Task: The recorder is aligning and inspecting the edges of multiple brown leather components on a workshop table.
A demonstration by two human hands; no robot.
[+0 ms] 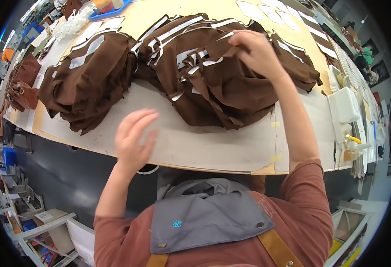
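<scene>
A large heap of brown fabric or soft leather pieces point(249, 96), with white strips along some edges, lies on the worktable point(212, 150). My right hand point(257, 50) is at the heap's upper right, its fingers bent over the brown material; whether they pinch a piece cannot be made out. Above the bare board near the table's front edge, my left hand point(137, 135) is slightly blurred, with nothing in it and its fingers apart from the thumb. Left of the heap sits another brown pile point(88, 80) with white patches, and a smaller brown stack point(294, 63) lies at the right.
Reddish-brown leather bags point(25, 83) stand at the table's left end. Behind are tangled white strips point(70, 25) and a blue tray point(112, 10). A white plastic container point(344, 105) and bottles stand at the right edge. A person point(0, 126) is at the far left.
</scene>
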